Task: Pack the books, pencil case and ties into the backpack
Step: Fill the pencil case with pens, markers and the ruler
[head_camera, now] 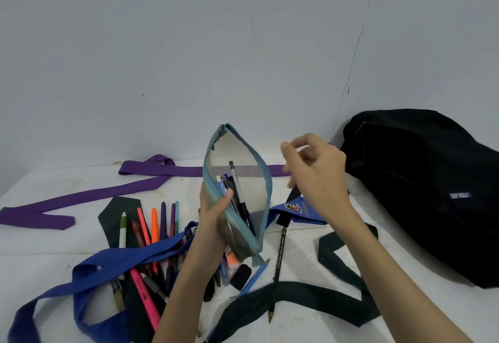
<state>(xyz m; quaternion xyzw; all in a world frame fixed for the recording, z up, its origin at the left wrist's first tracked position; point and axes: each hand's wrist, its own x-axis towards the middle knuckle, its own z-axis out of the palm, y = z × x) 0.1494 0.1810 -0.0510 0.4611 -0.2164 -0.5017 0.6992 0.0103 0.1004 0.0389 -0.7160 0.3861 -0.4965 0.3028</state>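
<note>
Left hand [213, 218] is raised, forearm angling up from below, fingers and thumb curled in a grip. Right hand [316, 170] hovers just beside it, higher, wrist bent, fingers loosely curled and holding nothing, forearm stretching back low right.

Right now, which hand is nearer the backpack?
Right. The right hand hovers just left of the backpack; the left hand grips the pencil case further left.

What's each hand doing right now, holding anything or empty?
Left hand: grips the open pencil case, holding it upright.
Right hand: above the table beside the case, fingers loosely curled, holding nothing visible.
</note>
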